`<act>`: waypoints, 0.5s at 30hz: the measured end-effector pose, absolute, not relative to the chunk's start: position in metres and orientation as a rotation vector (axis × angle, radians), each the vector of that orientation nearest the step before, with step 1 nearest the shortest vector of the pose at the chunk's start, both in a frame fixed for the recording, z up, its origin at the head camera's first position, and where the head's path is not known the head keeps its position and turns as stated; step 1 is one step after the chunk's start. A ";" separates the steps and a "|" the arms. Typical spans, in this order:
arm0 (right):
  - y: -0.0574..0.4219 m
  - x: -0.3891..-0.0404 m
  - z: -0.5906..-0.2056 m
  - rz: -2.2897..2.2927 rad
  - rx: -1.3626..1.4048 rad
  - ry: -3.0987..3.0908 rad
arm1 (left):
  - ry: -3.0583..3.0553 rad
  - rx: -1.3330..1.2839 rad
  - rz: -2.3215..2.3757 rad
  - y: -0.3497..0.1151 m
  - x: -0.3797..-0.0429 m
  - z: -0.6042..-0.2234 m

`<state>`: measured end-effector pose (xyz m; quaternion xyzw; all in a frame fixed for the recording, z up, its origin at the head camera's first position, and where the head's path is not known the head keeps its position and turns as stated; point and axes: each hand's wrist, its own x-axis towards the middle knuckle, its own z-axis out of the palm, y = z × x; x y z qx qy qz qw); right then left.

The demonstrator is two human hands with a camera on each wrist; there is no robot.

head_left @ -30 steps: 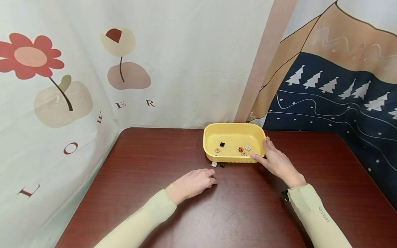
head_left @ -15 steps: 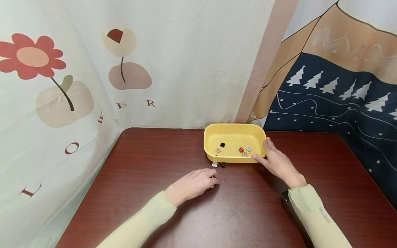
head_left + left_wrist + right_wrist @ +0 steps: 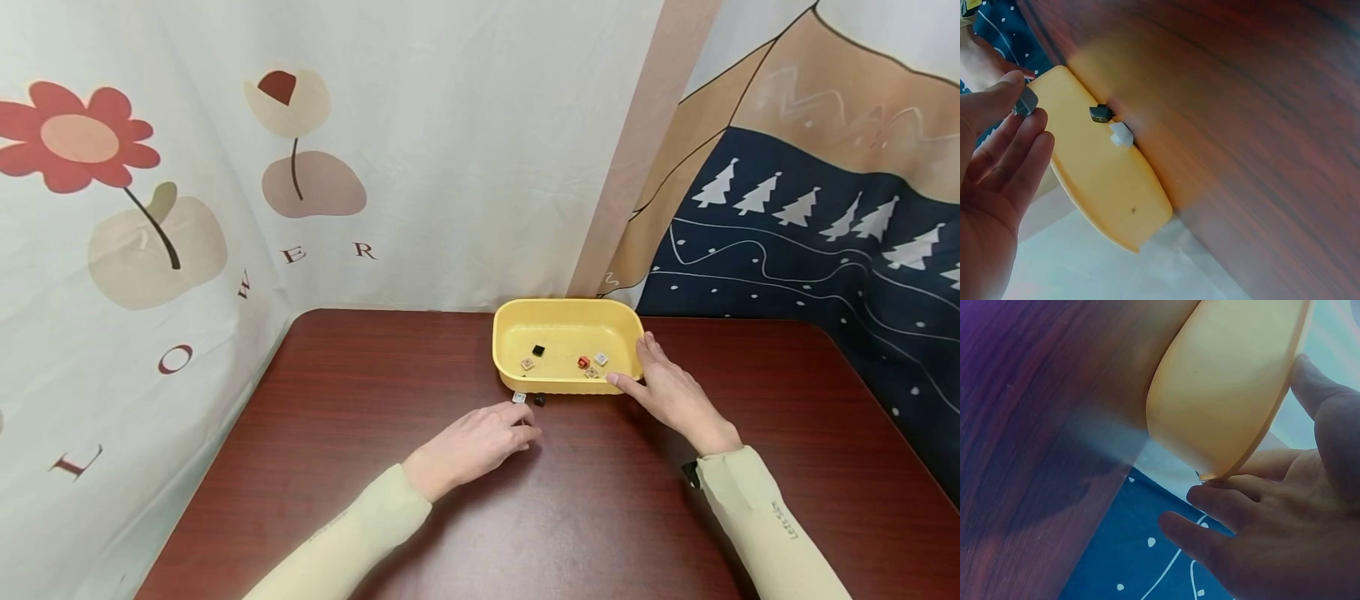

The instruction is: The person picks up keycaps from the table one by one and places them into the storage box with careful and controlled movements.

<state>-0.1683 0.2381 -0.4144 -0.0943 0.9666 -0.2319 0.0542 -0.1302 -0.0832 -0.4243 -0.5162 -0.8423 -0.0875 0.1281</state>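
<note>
On a dark red-brown wooden table (image 3: 360, 433) with visible grain, near its far edge: one shallow yellow plastic tray (image 3: 567, 382), rectangular with rounded corners and a smooth, slightly curved wall. Inside the tray, five small square pieces, loosely scattered: one black (image 3: 537, 350), one tan (image 3: 527, 363), one orange-red (image 3: 582, 362), one white (image 3: 601, 358), one brown (image 3: 591, 372). Outside, just against the tray's near wall, two more: a white piece (image 3: 518, 397) and a black piece (image 3: 538, 399), side by side and nearly touching.

Left hand (image 3: 480, 442) low over the table just short of those two pieces, fingers lightly curled; in the left wrist view, a small grey square piece (image 3: 1025, 101) pinched between thumb and forefinger. Right hand (image 3: 667, 387) spread around the tray's right corner, thumb along the near wall, fingers (image 3: 1254, 481) straight against the end wall (touching, not gripping).

Plenty of bare tabletop to the left and toward the viewer. Behind the table, hanging cloth: a pale flower-printed curtain (image 3: 225, 167) at left, a navy mountain-and-pine print (image 3: 810, 233) at right.
</note>
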 end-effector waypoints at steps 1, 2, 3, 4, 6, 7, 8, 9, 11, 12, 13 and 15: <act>0.238 -0.168 -0.414 -0.705 -0.285 2.936 | -2.444 -1.496 -0.259 -0.082 -0.130 -0.424; 0.238 -0.168 -0.414 -0.705 -0.285 2.936 | -2.435 -1.489 -0.271 -0.081 -0.131 -0.423; 0.238 -0.168 -0.415 -0.705 -0.284 2.936 | -2.425 -1.484 -0.284 -0.080 -0.131 -0.422; 0.238 -0.169 -0.415 -0.705 -0.283 2.936 | -2.413 -1.477 -0.302 -0.078 -0.131 -0.422; 0.238 -0.169 -0.415 -0.704 -0.283 2.937 | -2.378 -1.464 -0.351 -0.075 -0.133 -0.420; 0.238 -0.169 -0.415 -0.704 -0.282 2.938 | -2.359 -1.457 -0.373 -0.074 -0.134 -0.419; 0.238 -0.169 -0.415 -0.704 -0.282 2.939 | -2.337 -1.449 -0.393 -0.072 -0.136 -0.418; 0.238 -0.169 -0.415 -0.703 -0.282 2.940 | -2.317 -1.442 -0.411 -0.071 -0.137 -0.418; 0.238 -0.169 -0.415 -0.706 -0.282 2.942 | -2.289 -1.427 -0.436 -0.067 -0.140 -0.415; 0.238 -0.169 -0.415 -0.706 -0.281 2.942 | -2.282 -1.417 -0.444 -0.065 -0.141 -0.413; 0.239 -0.169 -0.415 -0.708 -0.281 2.942 | -2.279 -1.408 -0.450 -0.063 -0.142 -0.412; 0.239 -0.169 -0.415 -0.714 -0.280 2.940 | -2.283 -1.392 -0.470 -0.060 -0.145 -0.409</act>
